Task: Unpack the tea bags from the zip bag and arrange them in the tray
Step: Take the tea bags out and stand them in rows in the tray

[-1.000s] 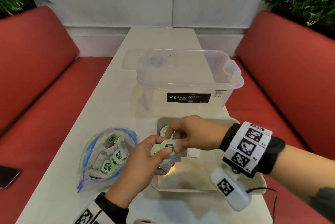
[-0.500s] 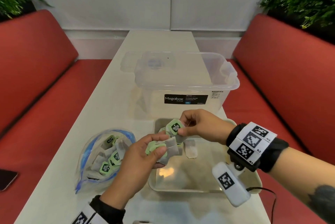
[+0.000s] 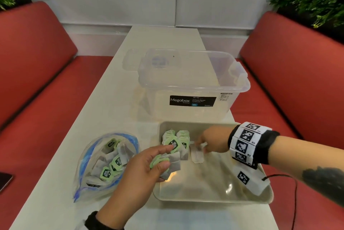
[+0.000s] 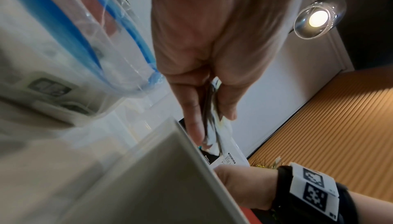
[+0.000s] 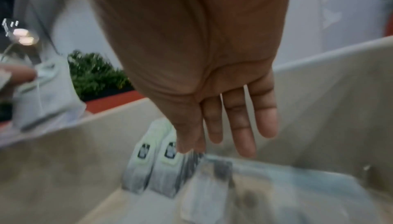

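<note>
left hand [image 3: 143, 168] grips a small bundle of tea bags [image 3: 168, 162] between thumb and fingers, over the near-left edge of the tray [image 3: 214, 195]. right hand [image 3: 214, 141] is inside the tray, thumb and forefinger pinching a loose tea bag [image 3: 197, 152] beside two upright rows [image 3: 176, 137] at the back-left corner. zip bag [image 3: 104, 162] lies open on the bench [image 3: 111, 99], left of the tray, holding more tea bags.

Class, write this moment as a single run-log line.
left hand: holds tea bags | right hand: placing tea bag in tray | zip bag: still part full
</note>
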{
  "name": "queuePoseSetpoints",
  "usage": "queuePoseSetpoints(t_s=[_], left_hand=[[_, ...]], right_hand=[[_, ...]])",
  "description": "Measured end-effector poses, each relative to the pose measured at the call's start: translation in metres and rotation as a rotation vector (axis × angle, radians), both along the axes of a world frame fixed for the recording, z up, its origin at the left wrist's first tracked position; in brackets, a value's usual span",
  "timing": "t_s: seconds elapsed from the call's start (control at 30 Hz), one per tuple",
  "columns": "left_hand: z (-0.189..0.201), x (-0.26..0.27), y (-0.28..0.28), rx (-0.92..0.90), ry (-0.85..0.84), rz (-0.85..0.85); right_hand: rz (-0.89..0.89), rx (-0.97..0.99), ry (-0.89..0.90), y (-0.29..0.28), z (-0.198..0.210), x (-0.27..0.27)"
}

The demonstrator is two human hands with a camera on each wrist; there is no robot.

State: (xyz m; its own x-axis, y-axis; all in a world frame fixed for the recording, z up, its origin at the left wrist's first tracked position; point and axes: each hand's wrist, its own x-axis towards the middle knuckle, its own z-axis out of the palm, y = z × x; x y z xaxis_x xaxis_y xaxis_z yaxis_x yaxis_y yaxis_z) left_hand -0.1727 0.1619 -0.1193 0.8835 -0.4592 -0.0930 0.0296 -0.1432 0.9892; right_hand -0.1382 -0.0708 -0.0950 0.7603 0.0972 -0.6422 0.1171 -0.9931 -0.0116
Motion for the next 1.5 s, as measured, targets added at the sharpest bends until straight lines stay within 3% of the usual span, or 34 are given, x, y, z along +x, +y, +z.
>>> queuePoseSetpoints(t_s=[0.17,0.33,0.57,0.83,1.07,1.2,1.33,1.5], left_hand=[[-0.002,-0.001,0.002,-0.018,-0.001,-0.012],[-0.001,-0.002,0.005,-0.039,-0.004,-0.009],[-0.001,-0.005,0.006,-0.05,0.005,-0.004],[0.0,-0.005,0.013,-0.079,0.028,-0.001],[0.0,-0.004,0.017,-0.056,0.015,0.011],[0.0,-0.004,0.016,-0.051,0.008,0.016],[0.001,-0.006,0.015,-0.06,0.011,0.015],[0.002,-0.008,0.016,-0.072,0.024,0.009]], right_hand=[[0.154,-0.173,0.165,0.006,-0.029,0.005],[0.052,-0.065,0.23,0.0,-0.027,-0.007],[-0.085,-0.091,-0.022,0.001,-0.028,0.003],[-0.122,-0.225,0.13,0.017,-0.043,0.018],[-0.188,-0.141,0.099,0.007,-0.047,0.018],[-0.058,-0.037,0.007,0.005,-0.043,0.013],[0.086,0.137,0.085,0.01,-0.036,0.005],[0.34,0.07,0.046,0.019,-0.027,-0.002]])
